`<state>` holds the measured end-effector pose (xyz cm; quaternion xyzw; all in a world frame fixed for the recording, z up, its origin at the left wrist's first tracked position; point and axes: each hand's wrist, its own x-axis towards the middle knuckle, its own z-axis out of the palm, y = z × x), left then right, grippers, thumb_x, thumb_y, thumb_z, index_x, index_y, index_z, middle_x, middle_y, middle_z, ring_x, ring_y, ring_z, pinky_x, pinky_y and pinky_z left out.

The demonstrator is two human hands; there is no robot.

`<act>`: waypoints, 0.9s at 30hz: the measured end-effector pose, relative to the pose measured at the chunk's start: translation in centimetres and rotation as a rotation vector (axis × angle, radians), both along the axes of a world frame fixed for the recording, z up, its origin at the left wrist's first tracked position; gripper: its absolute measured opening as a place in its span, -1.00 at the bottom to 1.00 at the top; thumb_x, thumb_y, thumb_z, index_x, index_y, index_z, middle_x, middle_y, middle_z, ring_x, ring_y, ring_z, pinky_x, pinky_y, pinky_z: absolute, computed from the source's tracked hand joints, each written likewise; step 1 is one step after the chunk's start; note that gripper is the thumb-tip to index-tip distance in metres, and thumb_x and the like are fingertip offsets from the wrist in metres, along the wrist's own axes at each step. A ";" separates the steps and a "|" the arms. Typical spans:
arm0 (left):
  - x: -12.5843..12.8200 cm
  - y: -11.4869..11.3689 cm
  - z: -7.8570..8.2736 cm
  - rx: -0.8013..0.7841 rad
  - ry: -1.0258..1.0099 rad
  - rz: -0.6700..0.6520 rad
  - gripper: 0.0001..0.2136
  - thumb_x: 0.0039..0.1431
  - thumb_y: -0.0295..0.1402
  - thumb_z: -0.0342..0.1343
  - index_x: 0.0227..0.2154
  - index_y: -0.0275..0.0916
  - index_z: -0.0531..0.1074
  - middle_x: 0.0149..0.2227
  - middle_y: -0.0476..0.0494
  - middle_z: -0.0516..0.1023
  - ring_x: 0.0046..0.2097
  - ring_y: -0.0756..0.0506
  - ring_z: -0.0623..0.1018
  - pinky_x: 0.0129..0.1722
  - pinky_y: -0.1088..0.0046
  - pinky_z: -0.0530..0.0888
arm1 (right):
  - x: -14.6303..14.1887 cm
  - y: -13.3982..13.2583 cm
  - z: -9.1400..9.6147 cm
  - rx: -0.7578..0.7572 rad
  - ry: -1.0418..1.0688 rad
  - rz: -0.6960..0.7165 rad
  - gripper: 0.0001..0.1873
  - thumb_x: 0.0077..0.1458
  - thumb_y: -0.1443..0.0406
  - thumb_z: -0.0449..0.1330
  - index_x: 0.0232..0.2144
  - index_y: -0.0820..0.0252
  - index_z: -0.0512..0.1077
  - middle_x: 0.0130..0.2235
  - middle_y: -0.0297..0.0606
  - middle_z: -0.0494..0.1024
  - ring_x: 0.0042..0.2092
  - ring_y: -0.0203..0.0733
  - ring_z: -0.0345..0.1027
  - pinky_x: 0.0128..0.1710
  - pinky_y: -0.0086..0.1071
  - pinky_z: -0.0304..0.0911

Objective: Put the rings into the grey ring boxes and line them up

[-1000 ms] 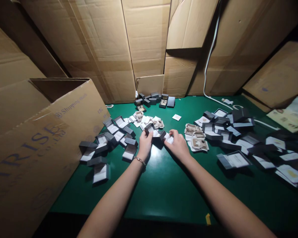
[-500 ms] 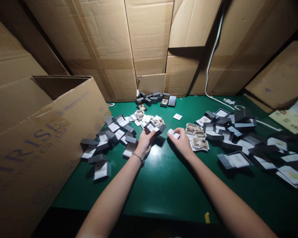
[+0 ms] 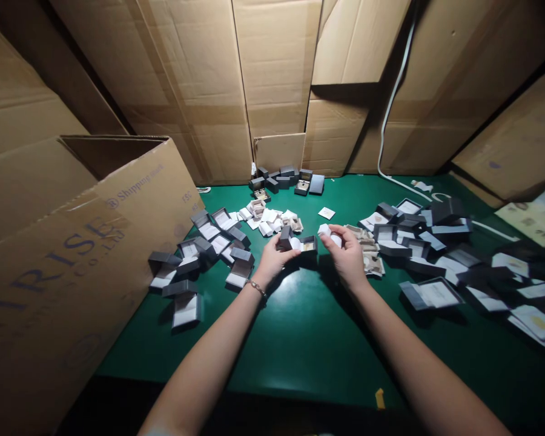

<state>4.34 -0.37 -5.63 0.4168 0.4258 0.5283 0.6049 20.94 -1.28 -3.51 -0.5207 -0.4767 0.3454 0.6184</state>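
1. Gripping an open box (image 3: 309,244) with the left hand (image 3: 271,261), thumb pressed along the near side, other fingers mostly hidden behind.
2. Holding that box at the middle of the green counter (image 3: 290,345), lid raised at the left, base toward the right, with white showing inside.
3. Pinching a white piece (image 3: 324,231) between thumb and fingers of the right hand (image 3: 349,257), just right of the box and apart from it; partly covered, so cannot tell its full shape.
4. Wearing a bracelet (image 3: 257,289) on the left wrist.
5. Lying just beyond the right hand, partly blocked by it: beige trays (image 3: 373,265).
6. Scattered beyond the left hand: pale inserts (image 3: 267,223), with a card (image 3: 326,213) lying apart to the right.
7. Spread at the left, many lids up: grey boxes (image 3: 240,272), near a large carton (image 3: 140,206).
8. Heaped at the right: more boxes (image 3: 431,293), some overlapping.
9. Grouped at the back, before cardboard (image 3: 279,151): dark boxes (image 3: 285,180).
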 end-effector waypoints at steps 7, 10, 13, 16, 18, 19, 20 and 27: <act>0.5 -0.5 0.4 -0.013 0.048 -0.048 -0.40 -0.34 -0.52 0.39 -0.14 -0.27 0.31 -0.16 -0.18 0.52 -0.22 -0.06 0.55 -0.11 0.31 0.48 | 0.0 -0.4 0.0 0.145 -0.446 0.167 -0.71 -0.11 0.20 0.26 -0.27 0.16 0.49 -0.18 -0.15 0.48 -0.11 -0.06 0.38 -0.07 -0.16 0.31; 0.4 -0.5 0.3 0.025 0.095 -0.054 -0.38 -0.34 -0.52 0.39 -0.13 -0.26 0.27 -0.09 -0.21 0.47 -0.24 -0.03 0.54 -0.17 0.36 0.49 | 0.3 -0.5 0.1 0.169 -0.593 0.242 -0.75 -0.07 0.27 0.21 -0.26 0.14 0.49 -0.17 -0.15 0.46 -0.12 -0.07 0.39 -0.11 -0.18 0.34; 0.4 -0.7 0.4 0.065 0.137 -0.079 -0.37 -0.35 -0.53 0.39 -0.14 -0.26 0.26 -0.04 -0.25 0.43 -0.20 -0.05 0.53 -0.16 0.37 0.48 | 0.6 -0.4 -0.1 0.166 -0.684 0.301 -0.73 -0.05 0.31 0.18 -0.22 0.13 0.47 -0.15 -0.16 0.45 -0.12 -0.08 0.39 -0.11 -0.18 0.35; 0.4 -0.9 0.6 0.089 0.141 -0.113 -0.38 -0.36 -0.53 0.40 -0.16 -0.25 0.26 -0.03 -0.25 0.43 -0.13 -0.08 0.53 -0.09 0.33 0.47 | 0.9 -0.3 -0.2 0.144 -0.735 0.343 -0.69 -0.04 0.33 0.17 -0.18 0.15 0.46 -0.12 -0.14 0.44 -0.10 -0.08 0.39 -0.09 -0.18 0.34; 0.5 -1.1 0.7 0.091 0.135 -0.137 -0.38 -0.35 -0.52 0.39 -0.15 -0.24 0.25 -0.04 -0.23 0.43 -0.11 -0.10 0.53 -0.06 0.31 0.46 | 0.9 -0.3 -0.2 0.119 -0.757 0.374 -0.65 -0.05 0.34 0.17 -0.14 0.17 0.45 -0.11 -0.13 0.44 -0.09 -0.08 0.39 -0.09 -0.19 0.35; 0.5 -1.1 0.7 0.090 0.131 -0.146 -0.38 -0.34 -0.52 0.39 -0.14 -0.24 0.25 -0.03 -0.23 0.43 -0.10 -0.10 0.54 -0.06 0.30 0.46 | 1.0 -0.3 -0.2 0.106 -0.765 0.389 -0.63 -0.05 0.34 0.17 -0.12 0.17 0.44 -0.11 -0.13 0.44 -0.09 -0.08 0.39 -0.09 -0.20 0.35; 0.5 -1.1 0.7 0.089 0.126 -0.152 -0.37 -0.34 -0.52 0.39 -0.14 -0.24 0.25 -0.02 -0.24 0.43 -0.10 -0.11 0.54 -0.06 0.29 0.46 | 1.0 -0.3 -0.1 0.096 -0.772 0.403 -0.62 -0.05 0.35 0.17 -0.10 0.18 0.44 -0.11 -0.12 0.44 -0.09 -0.08 0.39 -0.09 -0.20 0.35; 0.4 -1.0 0.6 0.079 0.102 -0.172 -0.39 -0.36 -0.50 0.40 -0.16 -0.27 0.27 -0.03 -0.22 0.41 -0.12 -0.10 0.54 -0.08 0.31 0.49 | 1.4 -0.3 0.5 0.067 -0.796 0.474 -0.60 -0.04 0.32 0.20 -0.08 0.20 0.44 -0.12 -0.13 0.46 -0.12 -0.10 0.39 -0.11 -0.23 0.35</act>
